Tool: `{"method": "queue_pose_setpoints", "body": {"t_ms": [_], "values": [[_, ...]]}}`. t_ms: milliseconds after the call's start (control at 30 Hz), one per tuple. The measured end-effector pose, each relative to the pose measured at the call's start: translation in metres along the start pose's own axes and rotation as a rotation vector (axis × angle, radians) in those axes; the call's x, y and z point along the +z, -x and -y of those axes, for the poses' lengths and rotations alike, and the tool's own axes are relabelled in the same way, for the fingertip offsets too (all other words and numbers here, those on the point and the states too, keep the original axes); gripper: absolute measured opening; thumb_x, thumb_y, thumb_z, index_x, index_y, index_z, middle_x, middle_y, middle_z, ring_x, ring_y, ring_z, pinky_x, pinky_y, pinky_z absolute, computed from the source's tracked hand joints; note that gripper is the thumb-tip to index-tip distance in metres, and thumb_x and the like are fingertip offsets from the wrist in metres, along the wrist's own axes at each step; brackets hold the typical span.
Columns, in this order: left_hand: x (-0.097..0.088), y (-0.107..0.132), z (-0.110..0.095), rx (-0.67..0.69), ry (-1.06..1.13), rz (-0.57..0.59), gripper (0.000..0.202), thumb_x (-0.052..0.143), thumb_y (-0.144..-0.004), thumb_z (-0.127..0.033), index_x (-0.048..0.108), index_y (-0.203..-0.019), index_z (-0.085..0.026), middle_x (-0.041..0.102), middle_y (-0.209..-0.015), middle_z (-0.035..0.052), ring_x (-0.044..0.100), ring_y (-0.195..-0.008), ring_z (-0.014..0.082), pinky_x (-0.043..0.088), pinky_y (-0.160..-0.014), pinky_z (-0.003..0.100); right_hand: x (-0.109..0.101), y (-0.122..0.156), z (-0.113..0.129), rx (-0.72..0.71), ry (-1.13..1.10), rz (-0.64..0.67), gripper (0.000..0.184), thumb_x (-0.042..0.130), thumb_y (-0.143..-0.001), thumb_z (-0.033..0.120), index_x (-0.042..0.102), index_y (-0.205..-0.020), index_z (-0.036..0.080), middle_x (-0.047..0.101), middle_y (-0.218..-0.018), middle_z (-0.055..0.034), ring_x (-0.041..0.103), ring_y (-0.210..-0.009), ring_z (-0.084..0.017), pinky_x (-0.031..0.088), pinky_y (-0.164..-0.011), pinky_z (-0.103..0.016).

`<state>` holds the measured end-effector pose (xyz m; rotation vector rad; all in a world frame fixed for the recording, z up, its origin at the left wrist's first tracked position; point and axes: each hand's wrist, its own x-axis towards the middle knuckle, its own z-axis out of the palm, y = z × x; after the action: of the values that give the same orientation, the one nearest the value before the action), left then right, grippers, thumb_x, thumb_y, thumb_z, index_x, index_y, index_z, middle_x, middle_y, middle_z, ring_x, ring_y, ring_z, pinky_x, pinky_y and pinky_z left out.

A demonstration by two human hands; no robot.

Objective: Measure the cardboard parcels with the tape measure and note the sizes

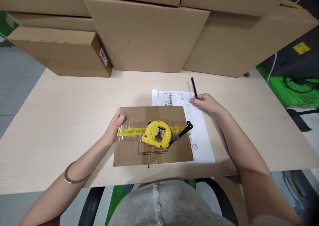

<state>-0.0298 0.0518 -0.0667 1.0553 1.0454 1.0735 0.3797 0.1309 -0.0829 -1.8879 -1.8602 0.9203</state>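
Observation:
My left hand (pixel 115 124) grips the left edge of a flat cardboard box (pixel 132 153), its thumb resting on top. Across the box runs yellow printed tape (pixel 129 132) under clear tape. On the box lies a yellow tape measure (pixel 152 133), belt clip up, with a black wrist strap (pixel 180 133) trailing right. Partly under the box is a white sheet of paper (pixel 203 143) bearing print and pen drawings. My right hand (pixel 206 103) is closed around a black pen (pixel 193 86) over the paper's upper right; the pen points upward.
Large cardboard boxes (pixel 147 37) form a wall along the back of the pale table (pixel 62 119). A smaller carton (pixel 57 56) with a label stands at the back left. Black equipment and cables sit on a green surface (pixel 296 93) at right.

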Motion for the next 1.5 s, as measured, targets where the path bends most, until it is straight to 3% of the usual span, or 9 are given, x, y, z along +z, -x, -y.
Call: {"method": "queue_pose_setpoints", "body": {"t_ms": [267, 433, 600, 733, 900, 1100, 1200, 1333, 1500], "values": [[-0.016, -0.004, 0.002, 0.23, -0.092, 0.026, 0.064, 0.069, -0.086, -0.056, 0.05, -0.145, -0.039, 0.062, -0.138, 0.0027, 0.053, -0.133, 0.0261, 0.042, -0.113, 0.041, 0.008, 0.017, 0.046, -0.012, 0.354, -0.16, 0.039, 0.062, -0.087, 0.046, 0.052, -0.057, 0.023, 0.052, -0.055, -0.0037, 0.047, -0.058, -0.02, 0.027, -0.061, -0.033], [-0.031, 0.002, 0.001, 0.431, -0.152, 0.119, 0.043, 0.044, -0.1, -0.056, 0.077, -0.115, -0.034, 0.058, -0.147, 0.0016, 0.038, -0.149, 0.0276, 0.022, -0.128, 0.046, 0.007, 0.062, 0.104, -0.354, 0.169, -0.408, 0.032, 0.046, -0.1, 0.049, 0.066, -0.091, 0.026, 0.068, -0.089, -0.009, 0.06, -0.079, -0.024, 0.044, -0.072, -0.038], [-0.032, 0.012, 0.01, 0.356, -0.152, 0.131, 0.046, 0.037, -0.102, -0.054, 0.076, -0.119, -0.035, 0.052, -0.155, -0.0006, 0.032, -0.153, 0.0278, 0.017, -0.13, 0.049, 0.031, 0.106, 0.155, -0.701, 0.304, -0.179, 0.061, 0.05, -0.092, 0.072, 0.069, -0.122, 0.022, 0.07, -0.123, -0.0151, 0.061, -0.111, -0.037, 0.047, -0.092, -0.057], [-0.023, 0.014, 0.011, 0.356, -0.107, 0.137, 0.046, 0.036, -0.103, -0.055, 0.076, -0.115, -0.036, 0.047, -0.159, -0.0035, 0.027, -0.156, 0.0273, 0.02, -0.128, 0.051, 0.049, 0.119, 0.167, -0.812, 0.206, -0.051, 0.06, 0.071, -0.083, 0.066, 0.064, -0.124, 0.023, 0.072, -0.125, -0.0121, 0.063, -0.118, -0.035, 0.048, -0.1, -0.055], [-0.016, 0.013, 0.008, 0.35, -0.038, 0.15, 0.055, 0.03, -0.102, -0.062, 0.076, -0.111, -0.033, 0.052, -0.155, -0.0007, 0.029, -0.155, 0.0279, 0.024, -0.127, 0.052, 0.056, 0.122, 0.187, -0.733, 0.101, 0.164, 0.041, 0.071, -0.09, 0.048, 0.061, -0.121, 0.023, 0.077, -0.11, -0.0066, 0.074, -0.091, -0.025, 0.058, -0.073, -0.039], [-0.018, 0.012, 0.013, 0.186, 0.09, 0.132, 0.07, 0.029, -0.095, -0.077, 0.066, -0.13, -0.028, 0.05, -0.155, 0.0057, 0.039, -0.149, 0.0332, 0.03, -0.124, 0.052, 0.071, 0.094, 0.233, -0.813, 0.201, 0.189, 0.05, 0.062, -0.097, 0.041, 0.049, -0.142, 0.022, 0.067, -0.138, -0.0074, 0.075, -0.092, -0.027, 0.058, -0.071, -0.041], [-0.024, 0.01, 0.015, 0.154, 0.1, 0.163, 0.073, 0.032, -0.093, -0.078, 0.059, -0.138, -0.028, 0.05, -0.155, 0.0083, 0.04, -0.148, 0.0334, 0.03, -0.124, 0.052, 0.076, 0.084, 0.238, -0.826, 0.205, 0.21, 0.044, 0.061, -0.098, 0.037, 0.05, -0.139, 0.025, 0.067, -0.137, -0.0054, 0.074, -0.096, -0.026, 0.057, -0.072, -0.038], [-0.035, 0.004, 0.019, 0.298, -0.103, 0.21, 0.044, 0.06, -0.089, -0.064, 0.071, -0.118, -0.033, 0.051, -0.151, 0.0048, 0.032, -0.152, 0.0337, 0.025, -0.126, 0.053, 0.073, 0.084, 0.225, -0.83, 0.103, 0.18, 0.041, 0.062, -0.097, 0.035, 0.051, -0.137, 0.031, 0.07, -0.132, -0.0027, 0.074, -0.094, -0.022, 0.057, -0.073, -0.034], [-0.04, 0.001, 0.018, 0.334, -0.169, 0.233, 0.032, 0.066, -0.088, -0.055, 0.073, -0.116, -0.04, 0.057, -0.142, 0.0037, 0.028, -0.153, 0.0337, 0.018, -0.127, 0.06, 0.038, 0.096, 0.183, -0.714, 0.063, 0.14, 0.04, 0.07, -0.091, 0.036, 0.059, -0.129, 0.032, 0.075, -0.117, -0.0009, 0.073, -0.088, -0.02, 0.058, -0.073, -0.034]]}}
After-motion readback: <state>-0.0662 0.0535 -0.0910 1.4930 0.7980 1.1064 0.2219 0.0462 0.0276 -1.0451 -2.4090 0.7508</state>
